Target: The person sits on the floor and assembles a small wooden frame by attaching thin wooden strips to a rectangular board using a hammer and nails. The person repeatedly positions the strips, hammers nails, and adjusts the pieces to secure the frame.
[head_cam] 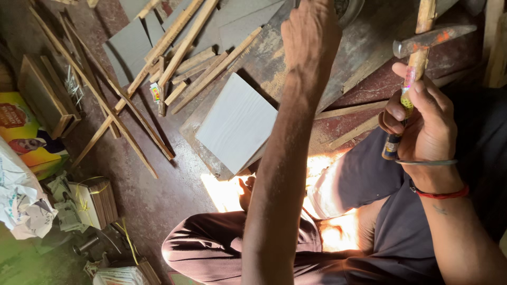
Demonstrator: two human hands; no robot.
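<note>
Head view, right hand [422,119] grip clenched on hammer [417,58], left hand [311,31] grip unclear, littered reddish floor [153,195].

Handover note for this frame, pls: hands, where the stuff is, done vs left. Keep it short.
Right hand: shut on the hammer handle, head raised over the workboard.
Left hand: reached out over the workboard, fingers bent at something at the top edge; what it is cannot be seen.
White panel: lies flat on the near end of the workboard, untouched.
Wood strips: loose pile on the floor beyond.
Done: nothing visibly fastened.
Left: the hammer blow has not landed; panel and strips are unused.
</note>
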